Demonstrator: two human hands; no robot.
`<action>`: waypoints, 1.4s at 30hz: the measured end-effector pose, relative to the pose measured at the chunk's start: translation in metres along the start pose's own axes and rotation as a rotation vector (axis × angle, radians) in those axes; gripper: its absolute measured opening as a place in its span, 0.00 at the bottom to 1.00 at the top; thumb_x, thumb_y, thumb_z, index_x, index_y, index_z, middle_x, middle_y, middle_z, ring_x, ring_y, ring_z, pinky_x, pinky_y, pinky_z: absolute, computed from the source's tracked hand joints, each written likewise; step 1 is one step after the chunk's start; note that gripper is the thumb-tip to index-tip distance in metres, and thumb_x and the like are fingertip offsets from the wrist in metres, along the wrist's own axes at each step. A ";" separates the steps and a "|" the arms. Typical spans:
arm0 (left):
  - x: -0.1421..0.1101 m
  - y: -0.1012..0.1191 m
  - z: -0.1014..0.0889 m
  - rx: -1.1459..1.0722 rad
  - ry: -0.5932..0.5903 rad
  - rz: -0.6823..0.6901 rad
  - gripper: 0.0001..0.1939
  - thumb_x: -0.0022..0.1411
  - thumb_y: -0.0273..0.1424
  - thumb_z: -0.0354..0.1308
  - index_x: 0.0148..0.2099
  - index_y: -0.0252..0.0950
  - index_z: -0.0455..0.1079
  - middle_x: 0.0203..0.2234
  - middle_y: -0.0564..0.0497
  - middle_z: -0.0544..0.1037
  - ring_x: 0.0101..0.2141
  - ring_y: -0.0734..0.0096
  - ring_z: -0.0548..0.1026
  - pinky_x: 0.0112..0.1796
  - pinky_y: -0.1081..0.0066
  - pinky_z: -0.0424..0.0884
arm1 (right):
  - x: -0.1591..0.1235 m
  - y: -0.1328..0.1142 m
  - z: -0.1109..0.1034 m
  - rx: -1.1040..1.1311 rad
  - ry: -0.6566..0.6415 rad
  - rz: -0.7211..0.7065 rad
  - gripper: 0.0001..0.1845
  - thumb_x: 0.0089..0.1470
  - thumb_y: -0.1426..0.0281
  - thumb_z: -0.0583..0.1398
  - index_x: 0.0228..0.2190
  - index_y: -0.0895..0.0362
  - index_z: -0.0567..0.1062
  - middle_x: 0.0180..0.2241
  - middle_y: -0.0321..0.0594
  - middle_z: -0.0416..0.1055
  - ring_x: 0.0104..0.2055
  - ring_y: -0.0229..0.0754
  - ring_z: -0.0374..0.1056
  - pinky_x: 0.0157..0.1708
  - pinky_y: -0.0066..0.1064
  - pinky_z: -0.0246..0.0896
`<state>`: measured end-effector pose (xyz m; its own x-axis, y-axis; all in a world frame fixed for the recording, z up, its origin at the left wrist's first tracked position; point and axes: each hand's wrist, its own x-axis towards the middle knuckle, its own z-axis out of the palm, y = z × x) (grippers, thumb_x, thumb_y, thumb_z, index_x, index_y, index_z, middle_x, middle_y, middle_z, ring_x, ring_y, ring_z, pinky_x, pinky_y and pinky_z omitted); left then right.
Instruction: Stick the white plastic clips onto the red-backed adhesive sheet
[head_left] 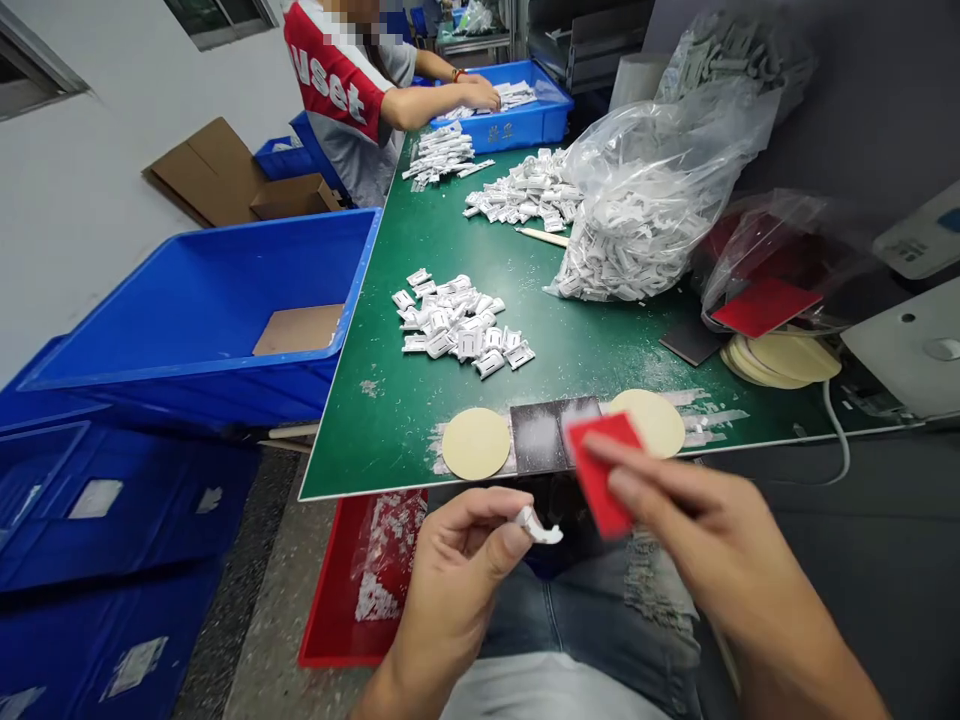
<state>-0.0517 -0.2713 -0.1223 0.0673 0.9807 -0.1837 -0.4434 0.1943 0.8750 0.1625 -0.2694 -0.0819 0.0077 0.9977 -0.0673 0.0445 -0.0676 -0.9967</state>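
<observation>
Between the thumb and fingers of my left hand [457, 575] is a small white plastic part [538, 527] with a curved end, held just off the table's front edge. My right hand [701, 520] pinches a flat red piece of sandpaper [606, 480], slightly blurred, to the right of the part and apart from it. Beyond my hands, two pale yellow sanding discs [475, 444] and dark square abrasive sheets [538, 438] lie along the table edge, dusted white. A pile of similar white parts [461, 325] rests farther back.
On the green table [360, 440] stands a clear bag of white parts [630, 230], with another heap [525, 190] behind. A co-worker [337, 90] handles parts in a blue crate [517, 130]. Blue bins [202, 300] stand left; a red bin [322, 620] sits below.
</observation>
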 end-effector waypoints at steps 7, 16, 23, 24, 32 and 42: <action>-0.001 -0.001 0.005 -0.075 -0.091 -0.211 0.11 0.55 0.37 0.81 0.38 0.39 0.88 0.33 0.47 0.89 0.33 0.72 0.83 0.39 0.75 0.79 | 0.009 -0.010 0.007 -0.015 -0.095 -0.016 0.11 0.65 0.62 0.70 0.48 0.41 0.89 0.41 0.37 0.91 0.38 0.48 0.87 0.37 0.31 0.83; -0.002 -0.001 -0.001 0.044 -0.142 -0.160 0.09 0.59 0.37 0.79 0.40 0.40 0.89 0.35 0.46 0.88 0.36 0.67 0.85 0.40 0.72 0.79 | 0.019 -0.013 0.008 -0.059 -0.205 -0.109 0.11 0.66 0.64 0.69 0.46 0.41 0.90 0.33 0.33 0.89 0.31 0.42 0.83 0.29 0.25 0.75; 0.002 0.007 -0.001 0.351 -0.154 0.333 0.09 0.63 0.23 0.74 0.42 0.44 0.88 0.31 0.51 0.88 0.34 0.68 0.85 0.37 0.72 0.82 | 0.012 0.002 0.012 0.009 0.239 -0.031 0.10 0.66 0.60 0.69 0.48 0.37 0.89 0.49 0.32 0.89 0.48 0.45 0.83 0.44 0.27 0.77; 0.002 0.008 -0.002 0.427 -0.163 0.451 0.12 0.62 0.20 0.73 0.43 0.44 0.87 0.31 0.51 0.88 0.34 0.66 0.85 0.37 0.70 0.83 | 0.009 0.002 0.014 0.091 0.243 -0.010 0.10 0.65 0.58 0.70 0.47 0.36 0.89 0.47 0.33 0.89 0.43 0.44 0.83 0.40 0.26 0.77; 0.002 0.013 -0.017 0.933 -0.093 1.159 0.15 0.63 0.14 0.69 0.49 0.32 0.84 0.43 0.47 0.90 0.43 0.59 0.89 0.46 0.61 0.89 | -0.017 -0.004 0.023 0.666 0.032 0.335 0.13 0.56 0.52 0.75 0.41 0.43 0.91 0.13 0.28 0.64 0.13 0.29 0.49 0.16 0.23 0.45; -0.006 0.021 -0.007 0.952 -0.100 1.166 0.07 0.70 0.18 0.64 0.45 0.28 0.84 0.39 0.46 0.90 0.41 0.64 0.88 0.44 0.69 0.87 | 0.002 0.006 0.003 0.330 -0.750 -0.090 0.29 0.65 0.43 0.64 0.28 0.51 0.91 0.22 0.41 0.82 0.26 0.42 0.80 0.32 0.25 0.74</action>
<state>-0.0680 -0.2732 -0.1062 0.1727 0.5816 0.7949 0.4364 -0.7687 0.4676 0.1599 -0.2676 -0.0879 -0.6560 0.7455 0.1179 -0.2837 -0.0989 -0.9538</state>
